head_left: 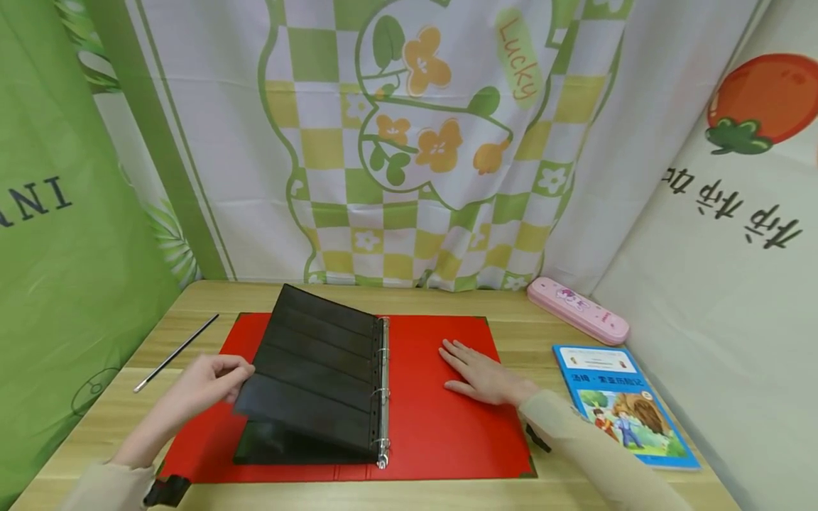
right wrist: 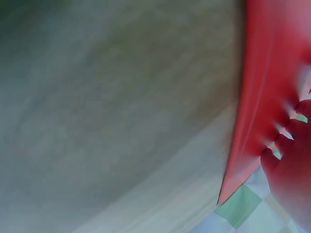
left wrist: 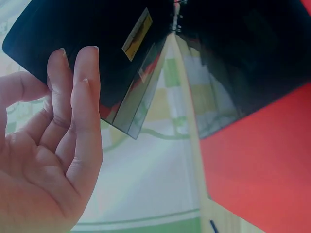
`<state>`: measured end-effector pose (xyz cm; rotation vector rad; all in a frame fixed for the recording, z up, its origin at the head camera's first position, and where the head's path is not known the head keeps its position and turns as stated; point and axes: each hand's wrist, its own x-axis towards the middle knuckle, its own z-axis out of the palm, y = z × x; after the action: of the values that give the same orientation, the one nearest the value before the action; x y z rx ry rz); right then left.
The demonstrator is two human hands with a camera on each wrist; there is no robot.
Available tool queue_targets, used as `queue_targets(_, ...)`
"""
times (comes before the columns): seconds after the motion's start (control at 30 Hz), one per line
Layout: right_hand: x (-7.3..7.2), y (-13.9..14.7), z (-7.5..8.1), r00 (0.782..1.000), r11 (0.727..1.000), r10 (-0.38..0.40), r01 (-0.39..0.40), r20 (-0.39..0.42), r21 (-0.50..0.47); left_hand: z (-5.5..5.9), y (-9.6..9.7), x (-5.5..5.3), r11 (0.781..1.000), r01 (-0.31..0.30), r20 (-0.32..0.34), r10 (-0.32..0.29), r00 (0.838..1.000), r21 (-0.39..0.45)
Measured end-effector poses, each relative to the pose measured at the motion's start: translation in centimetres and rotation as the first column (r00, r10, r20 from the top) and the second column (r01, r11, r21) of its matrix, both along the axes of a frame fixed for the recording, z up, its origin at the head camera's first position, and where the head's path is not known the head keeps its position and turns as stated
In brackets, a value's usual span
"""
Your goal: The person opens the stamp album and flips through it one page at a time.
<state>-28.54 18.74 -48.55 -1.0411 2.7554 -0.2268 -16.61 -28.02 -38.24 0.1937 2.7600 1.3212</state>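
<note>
A red ring binder [head_left: 447, 440] lies spread on the table, with black pocket pages [head_left: 307, 383] fixed in its metal rings [head_left: 383, 390]. At the outer edge of the raised pages, my left hand [head_left: 214, 380] pinches them between thumb and fingers. They stand tilted above more black pages on the left cover. In the left wrist view a small yellowish picture [left wrist: 137, 35] shows in one pocket, beside the left hand [left wrist: 63, 131]. My right hand [head_left: 482, 372] rests with spread, straight fingers on the bare red right cover; its fingers also appear at the edge of the right wrist view.
Left of the binder lies a thin dark stick [head_left: 175, 353] with a pale tip. A pink pencil case [head_left: 578, 311] sits at the back right, and a blue illustrated book [head_left: 623, 404] lies in front of it. Printed curtains [head_left: 422, 142] hang behind and beside the wooden table [head_left: 511, 326].
</note>
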Motion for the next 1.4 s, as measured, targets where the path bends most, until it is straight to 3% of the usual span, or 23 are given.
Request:
queue_targets(0.13,0.0,0.0,0.0,1.0,1.0,-0.003,0.003,0.008,0.003,-0.9,-0.9,0.1,1.0,0.01,0.065,-0.011,0.998,0.021)
queue_targets(0.3,0.0,0.0,-0.1,1.0,1.0,0.002,-0.002,0.011,0.008,-3.0,-2.5,-0.1,0.997,0.052,0.165,-0.062,0.984,0.06)
queue_targets(0.47,-0.1,0.0,-0.2,1.0,1.0,0.002,-0.002,0.012,0.009,-5.4,-3.7,-0.4,0.99,0.131,0.202,-0.138,0.97,0.048)
queue_targets(0.57,-0.1,0.0,-0.2,1.0,1.0,0.0,-0.001,0.012,0.014,-6.5,-3.9,-0.5,0.989,0.149,0.208,-0.15,0.967,0.019)
queue_targets(0.77,-0.1,0.0,-0.4,1.0,1.0,-0.006,0.006,0.015,0.014,-7.5,-3.2,-0.4,0.984,0.109,0.179,-0.083,0.98,-0.141)
queue_targets(0.93,-0.1,-0.2,-0.6,1.0,1.0,0.002,-0.002,0.008,0.016,-7.9,-2.1,-0.2,0.945,0.025,0.143,0.023,0.99,-0.326)
queue_targets(1.07,-0.1,-0.3,-0.6,1.0,1.0,0.004,-0.004,0.008,0.007,-8.1,-1.3,-0.1,0.91,-0.035,0.109,0.088,0.99,-0.412)
queue_targets(1.2,-0.1,-0.3,-0.5,1.0,1.0,0.0,0.0,0.01,0.005,-8.2,-1.1,-0.2,0.881,-0.055,0.076,0.102,0.992,-0.469)
queue_targets(1.4,-0.2,-0.4,-0.4,1.0,1.0,-0.01,0.01,0.02,0.013,-8.1,-0.9,-0.8,0.855,-0.045,0.051,0.083,0.995,-0.517)
